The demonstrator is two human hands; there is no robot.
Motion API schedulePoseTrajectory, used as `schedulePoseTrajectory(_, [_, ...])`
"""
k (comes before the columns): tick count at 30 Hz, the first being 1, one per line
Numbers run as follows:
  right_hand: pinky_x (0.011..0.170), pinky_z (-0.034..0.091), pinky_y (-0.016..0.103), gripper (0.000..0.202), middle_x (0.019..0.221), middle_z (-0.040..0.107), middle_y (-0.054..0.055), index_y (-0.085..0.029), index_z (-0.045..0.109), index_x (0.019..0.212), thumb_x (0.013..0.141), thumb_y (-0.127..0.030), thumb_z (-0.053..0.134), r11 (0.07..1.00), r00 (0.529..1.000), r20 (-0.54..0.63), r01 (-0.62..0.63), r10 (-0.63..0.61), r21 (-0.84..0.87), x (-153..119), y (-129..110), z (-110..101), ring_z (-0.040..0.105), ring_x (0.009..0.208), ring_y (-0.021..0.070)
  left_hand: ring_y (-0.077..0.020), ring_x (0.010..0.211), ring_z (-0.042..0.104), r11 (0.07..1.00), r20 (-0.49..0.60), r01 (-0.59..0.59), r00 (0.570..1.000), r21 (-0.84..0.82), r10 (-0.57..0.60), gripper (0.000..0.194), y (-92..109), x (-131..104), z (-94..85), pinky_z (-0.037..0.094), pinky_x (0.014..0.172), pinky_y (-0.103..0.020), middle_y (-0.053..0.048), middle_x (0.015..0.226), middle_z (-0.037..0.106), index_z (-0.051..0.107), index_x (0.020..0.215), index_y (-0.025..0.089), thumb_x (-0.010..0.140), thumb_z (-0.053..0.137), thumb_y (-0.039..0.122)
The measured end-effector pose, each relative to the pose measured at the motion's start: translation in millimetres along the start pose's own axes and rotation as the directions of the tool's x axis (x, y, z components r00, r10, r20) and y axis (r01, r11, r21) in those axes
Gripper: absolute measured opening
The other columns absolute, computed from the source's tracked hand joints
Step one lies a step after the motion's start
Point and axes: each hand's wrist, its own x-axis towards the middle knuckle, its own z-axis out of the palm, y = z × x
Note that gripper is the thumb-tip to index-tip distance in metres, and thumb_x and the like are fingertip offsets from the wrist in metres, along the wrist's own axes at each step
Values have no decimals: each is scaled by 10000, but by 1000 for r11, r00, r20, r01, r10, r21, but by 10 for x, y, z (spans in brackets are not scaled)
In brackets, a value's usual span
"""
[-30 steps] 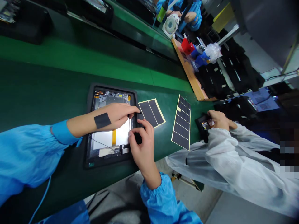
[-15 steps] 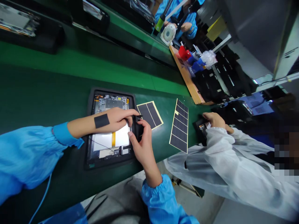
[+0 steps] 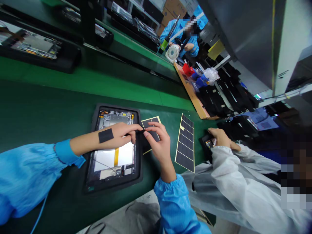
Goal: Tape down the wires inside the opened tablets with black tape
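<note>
An opened tablet (image 3: pixel 125 149) with its circuit board and white battery showing lies in a black foam tray (image 3: pixel 137 165) on the green bench. My left hand (image 3: pixel 122 134) reaches across the tablet, its fingertips meeting those of my right hand (image 3: pixel 159 141) over the tray's right edge. Something small and dark is pinched between the fingertips; its shape is hard to make out. A black patch (image 3: pixel 105 135) sticks to the back of my left wrist. Behind my right hand lies a sheet of black stickers (image 3: pixel 149 123), partly covered.
A second sticker sheet (image 3: pixel 185 143) lies further right. Beside it, a person in white sleeves (image 3: pixel 229 169) handles a dark device (image 3: pixel 207 143). A wooden board (image 3: pixel 190 94) holds red and blue bins. Across the bench are a small fan (image 3: pixel 172 53) and a person in blue (image 3: pixel 192 42).
My right hand has moved from the tray's edge to the right, over the nearer sticker sheet, its fingertips now meeting the left's. The whole view has shifted slightly.
</note>
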Motion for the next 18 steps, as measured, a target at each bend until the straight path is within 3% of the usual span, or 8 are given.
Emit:
schedulePoseTrajectory(3, [1003, 517, 430, 35, 1110, 742, 72, -238, 742, 891, 888, -236, 707, 999, 999, 26, -35, 35, 22, -17, -12, 3, 679, 1101, 240, -167, 834, 740, 999, -24, 10, 1000, -32, -11, 419, 27, 1, -3, 505, 827, -274, 26, 846, 793, 569, 1292, 193, 892, 445, 203])
schedulePoseTrajectory(8, [1005, 513, 433, 77, 1106, 745, 72, -237, 717, 849, 908, -242, 669, 999, 998, 43, -41, 40, 21, -57, -47, 18, 678, 1100, 242, -206, 715, 745, 988, -48, 139, 989, -67, -142, 449, 7, 74, 14, 512, 679, -276, -8, 733, 782, 685, 1178, 194, 940, 527, 540])
schedulePoseTrajectory(12, [1009, 508, 430, 74, 1116, 740, 69, -238, 716, 852, 907, -231, 667, 999, 998, 55, -43, 42, 14, -95, -64, 33, 673, 1112, 242, -200, 701, 749, 972, -45, 188, 980, -144, -196, 377, 23, 127, 22, 530, 657, -251, -19, 688, 763, 730, 973, 189, 932, 537, 511])
schedulePoseTrajectory(18, [1015, 501, 440, 74, 1100, 729, 73, -230, 699, 862, 916, -209, 653, 1000, 1000, -7, -24, 24, 9, -187, -81, 46, 661, 1114, 244, -189, 636, 734, 970, -94, 189, 974, -149, -205, 358, 3, 147, 56, 510, 613, -253, -11, 631, 744, 726, 939, 188, 934, 518, 479])
